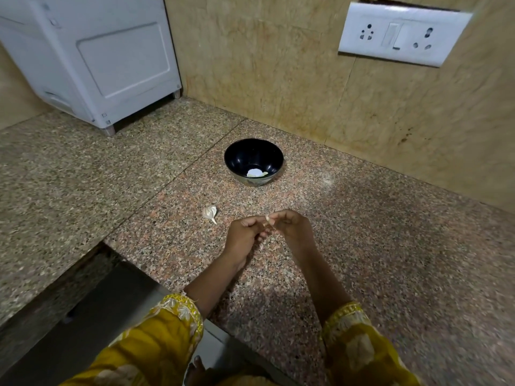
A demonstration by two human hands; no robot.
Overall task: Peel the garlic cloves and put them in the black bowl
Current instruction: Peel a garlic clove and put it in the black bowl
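While my forearms reach out side by side over the bench (362, 232), my left hand (245, 232) and right hand (292, 227) meet low above it, the fingers (249, 222) of both curled in and pinching one small garlic clove (268, 220) between their tips. Just left of my hands a garlic piece (210, 213) lies on the bench. Farther off stands the black bowl (237, 157), pale peeled cloves (256, 173) at its bottom, with a white appliance (97, 59) at the far left.
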